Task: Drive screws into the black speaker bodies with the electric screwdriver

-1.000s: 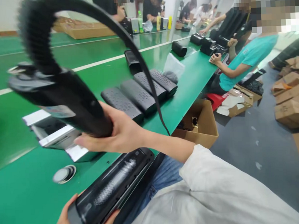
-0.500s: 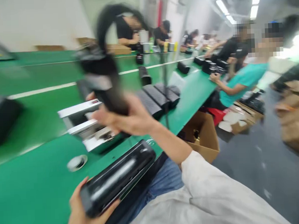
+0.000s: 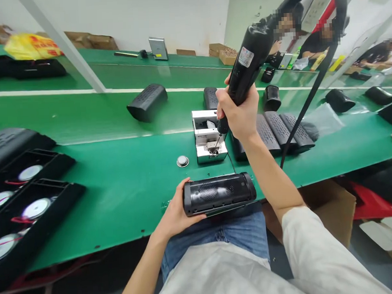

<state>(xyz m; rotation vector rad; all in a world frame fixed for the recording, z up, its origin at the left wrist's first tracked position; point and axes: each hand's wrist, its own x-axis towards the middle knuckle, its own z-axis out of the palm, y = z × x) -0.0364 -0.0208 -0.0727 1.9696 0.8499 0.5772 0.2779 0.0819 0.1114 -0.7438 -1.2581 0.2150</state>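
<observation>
My right hand (image 3: 241,104) is wrapped round a black electric screwdriver (image 3: 244,69), held slanting with its bit pointing down. The bit's tip is at the front of a silver-white screw feeder box (image 3: 200,142); whether a screw sits on it is too small to tell. At the table's near edge my left hand (image 3: 177,213) grips the left end of a black speaker housing (image 3: 217,193) with a perforated face, which lies lengthwise from left to right. A small round silver speaker driver (image 3: 182,161) lies on the green table (image 3: 135,167) to the left of the feeder.
Open black housings with speaker drivers (image 3: 36,209) stand at the left. Several black perforated covers (image 3: 286,128) are right of the feeder, beside the screwdriver's hanging cable (image 3: 310,94). Another housing (image 3: 148,101) rests on the conveyor. A cardboard box (image 3: 331,206) stands below the table, right.
My view has swung left. The screwdriver, blurred above the feeder before, now has its bit down at the feeder's front. My left hand keeps hold of the speaker housing.
</observation>
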